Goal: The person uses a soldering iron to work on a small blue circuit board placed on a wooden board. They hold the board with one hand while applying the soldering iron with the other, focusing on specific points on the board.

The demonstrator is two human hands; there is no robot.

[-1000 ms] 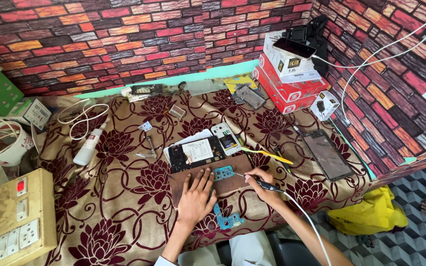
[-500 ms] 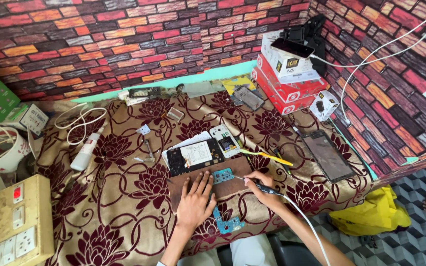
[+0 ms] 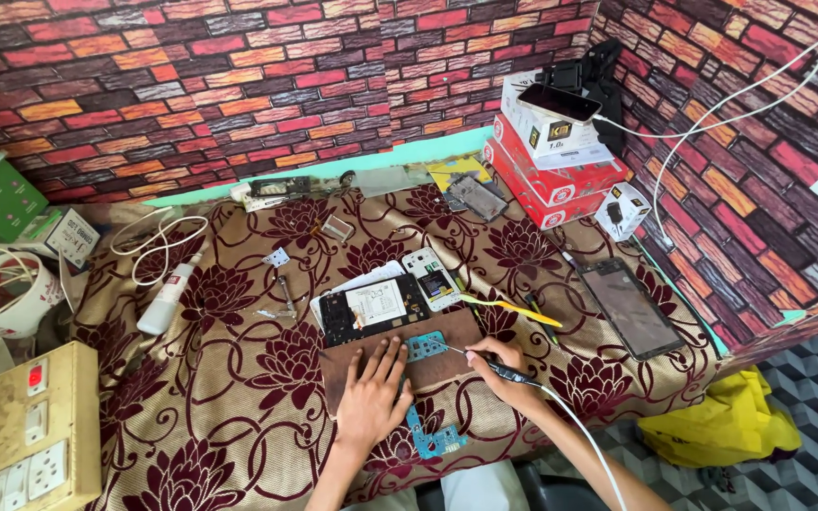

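— Maroon floral cloth covers the desk [image 3: 239, 397]; brown board [image 3: 400, 364] sits under both hands, prob. as a firm work surface.
— Left hand [image 3: 374, 397]?
— Flat, fingers spread, pressing the board so it won't slide, just left of the teal circuit board [image 3: 425, 347].
— Right hand [image 3: 506, 371]?
— Clenched on a corded soldering iron [image 3: 485, 361], pen-style, tip at the circuit board.
— Opened phone [image 3: 371, 308]?
— Just beyond the fingers.

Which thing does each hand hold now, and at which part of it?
The right hand holds a corded soldering iron by its handle, tip toward the blue circuit board. The left hand holds nothing; it lies flat on the brown board.
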